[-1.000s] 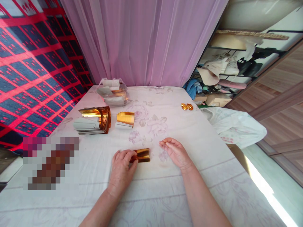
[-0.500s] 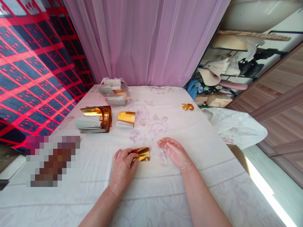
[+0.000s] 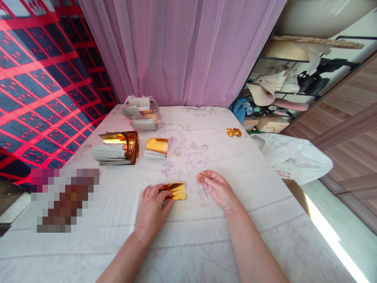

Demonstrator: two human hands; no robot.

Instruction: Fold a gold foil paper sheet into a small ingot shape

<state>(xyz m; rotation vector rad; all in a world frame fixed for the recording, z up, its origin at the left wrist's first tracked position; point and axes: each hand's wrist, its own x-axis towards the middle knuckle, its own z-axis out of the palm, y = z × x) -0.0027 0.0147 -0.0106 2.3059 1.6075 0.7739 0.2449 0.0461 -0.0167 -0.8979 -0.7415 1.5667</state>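
Note:
On the tablecloth lies a folded strip of shiny gold foil paper (image 3: 178,191). My left hand (image 3: 153,204) rests over its left end, thumb and fingers gripping it and hiding that part. To the right, apart from the foil, my right hand (image 3: 218,189) is held with loosely curled fingers, and nothing shows in it. Beyond my left hand sits a small stack of folded gold foil papers (image 3: 157,147) with pale backs. A larger stack of the same papers (image 3: 119,148) stands to its left.
A clear plastic bag (image 3: 141,114) holding more papers sits at the far left of the table (image 3: 250,236). A crumpled gold foil piece (image 3: 233,132) lies at the far right. A purple curtain (image 3: 182,51) hangs behind; shelves (image 3: 279,90) and a white bag (image 3: 297,157) flank the right side.
The gold foil strip lies slightly flatter under my left hand, and its surface catches more light. My right hand's fingers have curled in a little. The stacks have not moved.

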